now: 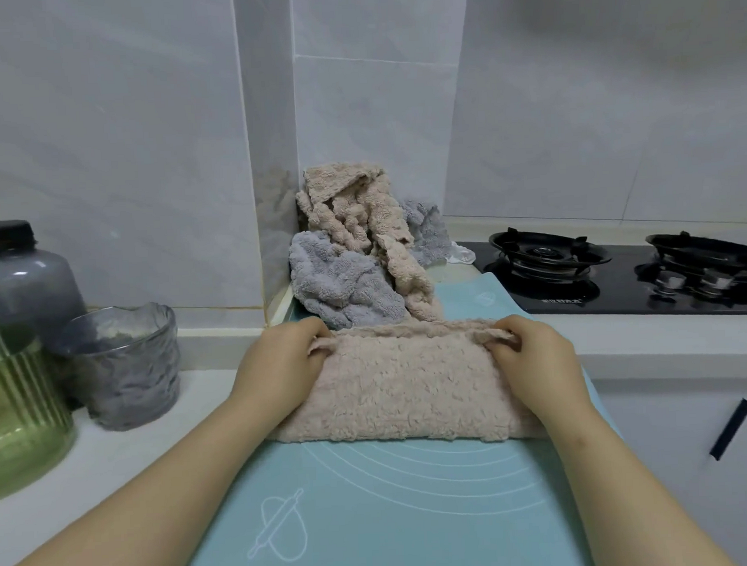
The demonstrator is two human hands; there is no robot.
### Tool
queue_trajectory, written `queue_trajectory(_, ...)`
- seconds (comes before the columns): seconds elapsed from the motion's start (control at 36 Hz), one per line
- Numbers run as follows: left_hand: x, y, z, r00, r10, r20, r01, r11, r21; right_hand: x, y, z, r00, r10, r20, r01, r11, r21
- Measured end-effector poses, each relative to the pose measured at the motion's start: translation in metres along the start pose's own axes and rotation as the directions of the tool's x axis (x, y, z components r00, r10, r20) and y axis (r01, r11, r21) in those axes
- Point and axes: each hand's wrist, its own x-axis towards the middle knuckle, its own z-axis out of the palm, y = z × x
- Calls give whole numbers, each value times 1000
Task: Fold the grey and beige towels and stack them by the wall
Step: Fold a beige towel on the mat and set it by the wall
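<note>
Two hands pinch the far edge of the beige towel [406,392]. Your left hand [281,364] curls its fingers over the corner at 10 o'clock, and your right hand [533,353] does the same at 2 o'clock. The towel lies doubled in a wide band across the blue mat [373,518], its near edge running roughly straight.

You look to be closing or squaring a fold, so this towel seems about midway. The next move likely calls for lining up both corners, pressing the layers flat, then folding end to end before anything goes to the wall [355,112].

At 12 o'clock, just beyond your knuckles, the unfolded pile sits in the corner. A grey towel [342,284] lies in front, a loose beige towel [360,223] is draped over it, and more grey cloth [425,233] lies behind. That heap fills the stacking spot, so room there is tight.

The stove [619,272] lies at 2 o'clock, close to the mat's far right corner. A glass cup [127,366] stands at 9 o'clock, near your left wrist. Your best working room is the mat at 6 o'clock.
</note>
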Motion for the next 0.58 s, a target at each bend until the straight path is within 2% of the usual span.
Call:
queue_trajectory(0.11, -1, 4, -17, 1000, -30, 4, 30, 981, -191, 0, 3, -17, 1000, 20, 24, -21, 997, 71)
queue_trajectory(0.19, -3, 6, -20, 997, -61, 46, 71, 963, -262, -2, 6, -25, 988, 76, 135, -84, 995, 56)
queue_trajectory(0.28, -7, 7, -11, 983, -41, 179, 48, 998, -32, -4, 8, -23, 955, 127, 267, -118, 992, -50)
queue_trajectory(0.36, -10, 9, -4, 968, -51, 247, 7, 984, 177, -5, 8, -21, 947, 136, 293, -115, 990, -88)
queue_trajectory(0.47, -9, 4, -5, 977, -37, 209, -14, 971, 239, -6, 5, -21, 955, 109, 276, -125, 991, 39)
queue_trajectory(0.58, -9, 6, -5, 935, -72, 347, -15, 971, 240, -6, 0, -20, 950, 107, 293, -160, 973, 166)
